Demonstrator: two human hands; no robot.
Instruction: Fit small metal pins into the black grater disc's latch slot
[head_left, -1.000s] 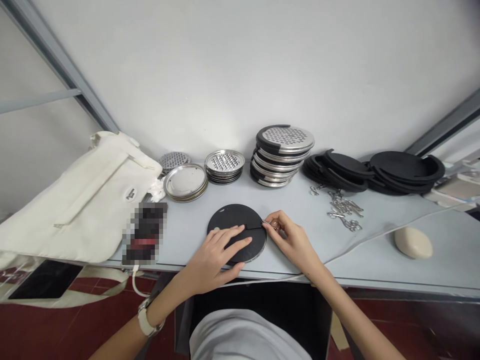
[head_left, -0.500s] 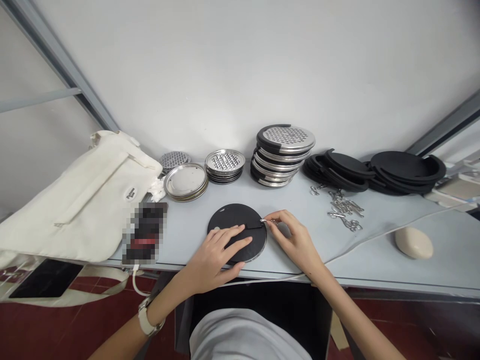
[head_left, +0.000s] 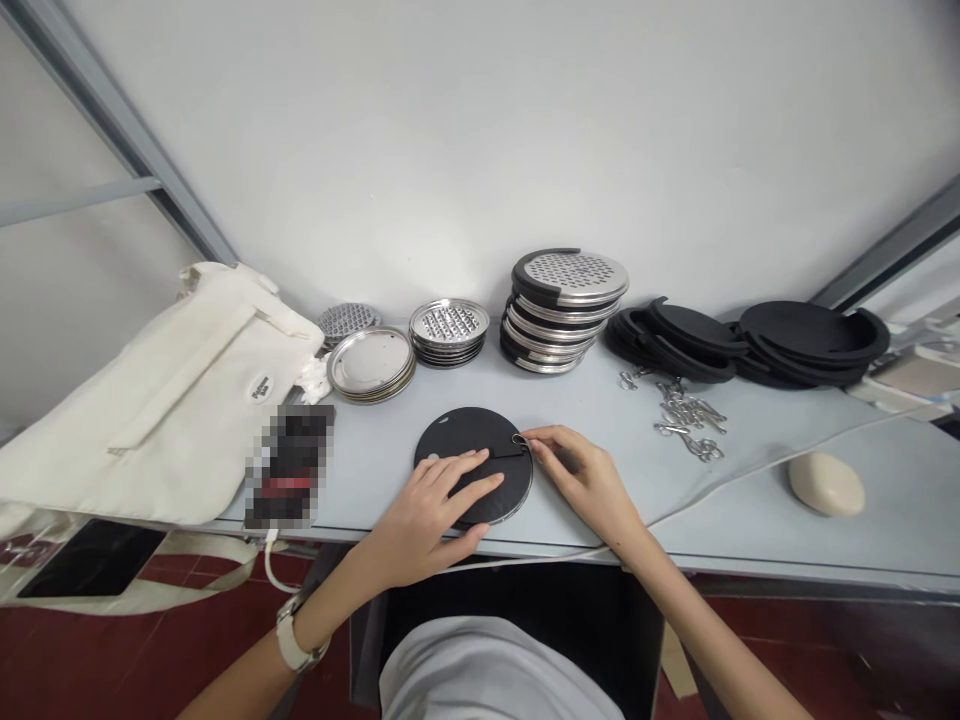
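Observation:
A round black disc (head_left: 457,430) with a straight slit lies flat near the table's front edge. My left hand (head_left: 439,500) rests on its lower left with fingers spread, pressing it against the table. At the disc's right rim, my right hand (head_left: 581,470) pinches a small metal key-ring clasp (head_left: 520,439) between thumb and forefinger. The clasp's looped end shows over the end of the slit; the rest is hidden by the fingers. More metal clasps (head_left: 690,415) lie in a loose heap to the right.
Behind the disc stand stacked grater discs in black holders (head_left: 570,280), loose grater plates (head_left: 450,325) and metal lids (head_left: 371,362). Black holders (head_left: 810,335) are piled at the right. A white bag (head_left: 180,400), phone (head_left: 289,465), cable (head_left: 712,490) and cream rounded object (head_left: 825,483) lie around.
The clasp in my right fingers has turned, so its loop now shows above the disc's rim. My right hand has shifted slightly left; the left hand has stayed put.

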